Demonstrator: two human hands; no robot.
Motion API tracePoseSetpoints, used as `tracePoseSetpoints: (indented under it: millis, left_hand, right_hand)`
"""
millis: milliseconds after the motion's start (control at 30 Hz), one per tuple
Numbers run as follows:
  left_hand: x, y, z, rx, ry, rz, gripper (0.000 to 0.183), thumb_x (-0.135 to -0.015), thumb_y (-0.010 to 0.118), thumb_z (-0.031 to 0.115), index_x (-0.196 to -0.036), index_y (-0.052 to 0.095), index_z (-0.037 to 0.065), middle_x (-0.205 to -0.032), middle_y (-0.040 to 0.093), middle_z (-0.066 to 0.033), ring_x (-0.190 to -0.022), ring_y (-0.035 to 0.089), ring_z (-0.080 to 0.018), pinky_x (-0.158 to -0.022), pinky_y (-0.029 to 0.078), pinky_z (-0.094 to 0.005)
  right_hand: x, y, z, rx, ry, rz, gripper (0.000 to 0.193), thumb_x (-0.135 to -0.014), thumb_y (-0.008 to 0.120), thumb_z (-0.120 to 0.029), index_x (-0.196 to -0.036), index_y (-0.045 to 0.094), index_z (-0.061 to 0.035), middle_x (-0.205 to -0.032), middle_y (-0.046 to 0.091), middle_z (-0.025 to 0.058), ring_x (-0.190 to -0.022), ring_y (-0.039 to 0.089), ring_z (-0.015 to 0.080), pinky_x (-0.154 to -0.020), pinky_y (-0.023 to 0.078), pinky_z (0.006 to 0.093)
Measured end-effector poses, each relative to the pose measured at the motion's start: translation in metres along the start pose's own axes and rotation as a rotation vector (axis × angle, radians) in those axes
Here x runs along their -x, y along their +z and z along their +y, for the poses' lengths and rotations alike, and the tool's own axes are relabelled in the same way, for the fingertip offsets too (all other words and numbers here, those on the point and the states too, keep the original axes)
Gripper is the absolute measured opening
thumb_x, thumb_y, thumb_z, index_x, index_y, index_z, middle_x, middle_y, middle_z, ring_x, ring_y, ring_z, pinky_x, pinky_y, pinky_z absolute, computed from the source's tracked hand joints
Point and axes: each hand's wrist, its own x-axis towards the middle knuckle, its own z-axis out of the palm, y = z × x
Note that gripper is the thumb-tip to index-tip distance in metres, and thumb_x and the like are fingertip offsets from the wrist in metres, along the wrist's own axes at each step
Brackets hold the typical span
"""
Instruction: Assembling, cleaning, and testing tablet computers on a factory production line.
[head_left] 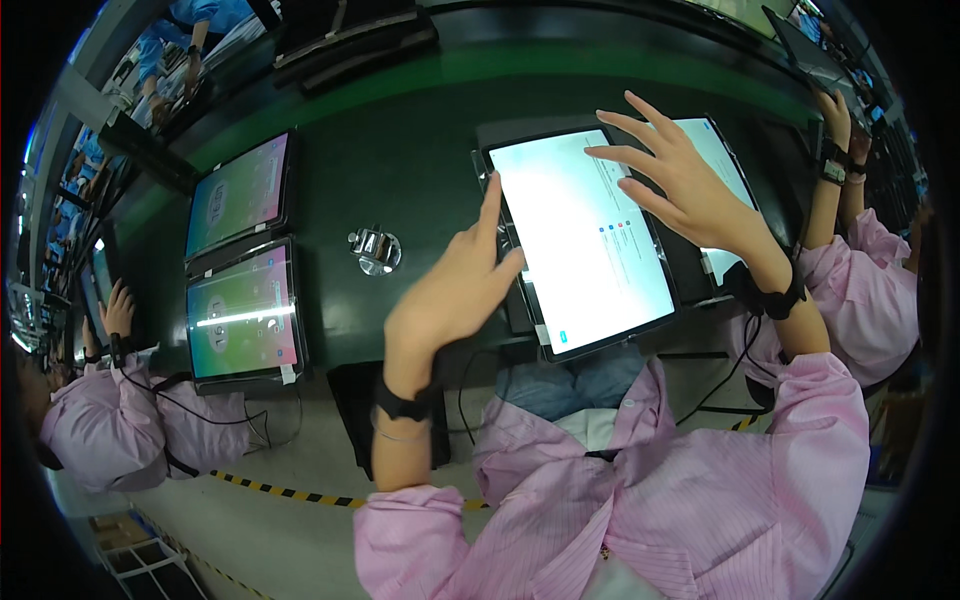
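A tablet (570,240) with a lit white screen lies in front of me, turned slightly, near the bench's front edge. At its left edge is my left hand (452,280), the index finger stretched along the frame and the thumb apart, with nothing held. Over the tablet's upper right part hovers my right hand (690,185), its fingers spread and empty. Whether a fingertip touches the glass I cannot tell. Partly hidden behind my right hand and wrist, a second lit tablet (718,150) lies to the right. Both my wrists wear black bands with cables.
Two tablets with colourful screens (238,195) (243,312) lie at the left of the dark green bench (345,175). A small shiny metal stand (376,250) stands between them and me. Co-workers in pink sit at the left (140,430) and right (860,270). Black equipment (350,45) lines the back.
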Motion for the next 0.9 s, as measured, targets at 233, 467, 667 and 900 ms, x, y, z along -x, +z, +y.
tracePoseSetpoints:
  millis: [233, 467, 667, 900]
  left_hand:
    - [-0.047, -0.013, -0.020, -0.124, 0.064, -0.062, 0.067, -0.088, 0.042, 0.014, -0.144, 0.010, -0.006, -0.118, 0.052, -0.0340, -0.111, 0.050, -0.0462, -0.098, 0.038, -0.0416]
    - [-0.047, -0.005, -0.020, -0.140, 0.063, -0.009, 0.065, -0.089, 0.039, 0.016, -0.144, 0.012, -0.005, -0.126, 0.046, -0.0344, -0.116, 0.046, -0.0455, -0.101, 0.035, -0.0420]
    - [-0.052, -0.008, -0.019, -0.137, 0.029, -0.016, 0.064, -0.089, 0.037, 0.015, -0.146, 0.012, 0.001, -0.123, 0.049, -0.0337, -0.114, 0.048, -0.0455, -0.100, 0.035, -0.0423]
    - [-0.050, -0.011, -0.017, -0.115, 0.005, -0.030, 0.069, -0.089, 0.039, 0.013, -0.148, 0.004, 0.005, -0.108, 0.056, -0.0301, -0.098, 0.056, -0.0432, -0.091, 0.039, -0.0418]
  right_hand:
    - [0.014, -0.006, -0.004, -0.074, 0.036, -0.028, 0.036, -0.095, 0.046, -0.028, -0.129, 0.052, -0.0180, -0.146, 0.033, 0.0099, -0.140, 0.017, 0.0345, -0.112, 0.020, 0.0492]
    - [0.031, -0.011, 0.001, -0.136, 0.090, 0.003, 0.037, -0.093, 0.050, -0.029, -0.129, 0.052, -0.0174, -0.145, 0.035, 0.0103, -0.140, 0.018, 0.0342, -0.112, 0.020, 0.0488]
    - [0.036, -0.009, 0.009, -0.122, 0.076, 0.050, 0.036, -0.092, 0.053, -0.031, -0.126, 0.053, -0.0179, -0.142, 0.038, 0.0108, -0.138, 0.022, 0.0363, -0.110, 0.024, 0.0494]
    - [0.039, -0.007, 0.012, -0.125, 0.087, 0.056, 0.038, -0.092, 0.053, -0.033, -0.127, 0.052, -0.0181, -0.141, 0.039, 0.0107, -0.138, 0.023, 0.0357, -0.110, 0.023, 0.0488]
